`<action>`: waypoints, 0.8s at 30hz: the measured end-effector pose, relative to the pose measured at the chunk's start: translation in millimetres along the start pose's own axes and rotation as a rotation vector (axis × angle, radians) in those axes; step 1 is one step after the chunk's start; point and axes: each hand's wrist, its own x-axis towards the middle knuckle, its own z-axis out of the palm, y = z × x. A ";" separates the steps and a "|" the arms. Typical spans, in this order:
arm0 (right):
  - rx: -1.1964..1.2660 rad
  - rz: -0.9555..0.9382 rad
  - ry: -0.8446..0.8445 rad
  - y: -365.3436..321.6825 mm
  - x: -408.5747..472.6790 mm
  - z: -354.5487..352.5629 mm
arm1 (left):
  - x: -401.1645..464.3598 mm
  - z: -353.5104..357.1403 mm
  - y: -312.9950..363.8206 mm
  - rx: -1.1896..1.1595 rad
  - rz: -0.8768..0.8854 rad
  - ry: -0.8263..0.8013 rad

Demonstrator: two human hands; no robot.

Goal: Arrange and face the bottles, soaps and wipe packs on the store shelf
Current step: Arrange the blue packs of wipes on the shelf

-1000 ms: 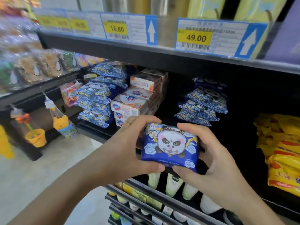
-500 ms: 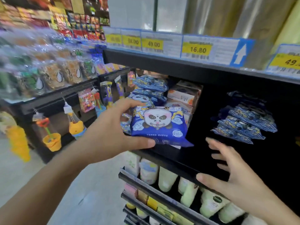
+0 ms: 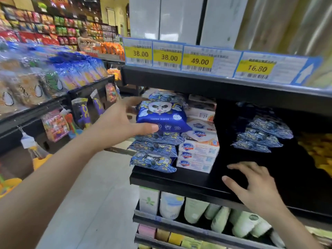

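Lifted by left hand (image 3: 116,126), wipe pack (image 3: 161,115) now tops stack (image 3: 154,151) (rt hand (image 3: 255,184) lower).

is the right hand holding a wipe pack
No, the right hand rests spread on the black shelf, holding nothing; the left hand grips the wipe pack.

Left hand (image 3: 118,126) mid-frame, arm outstretched, thumb and fingers pinching — right hand (image 3: 255,186) lower right, fingers spread, relaxed.
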 end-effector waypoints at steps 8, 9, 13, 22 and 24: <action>0.019 -0.001 0.050 -0.9 -0.7 1.1 | 15.6 4.3 -3.1 -0.038 0.089 -0.004; 0.022 0.000 0.052 -1.1 -0.7 1.1 | 15.5 5.8 -3.6 -0.036 0.092 0.011; 0.026 0.000 0.058 -1.0 -0.6 1.5 | 15.0 13.9 -8.5 -0.049 0.065 0.038; 0.052 -0.003 0.065 -1.8 -1.2 0.8 | 8.0 17.5 -10.8 -0.094 0.067 0.103; 0.049 -0.006 0.061 -1.4 -1.6 0.6 | 3.7 18.0 -15.6 -0.101 0.065 0.121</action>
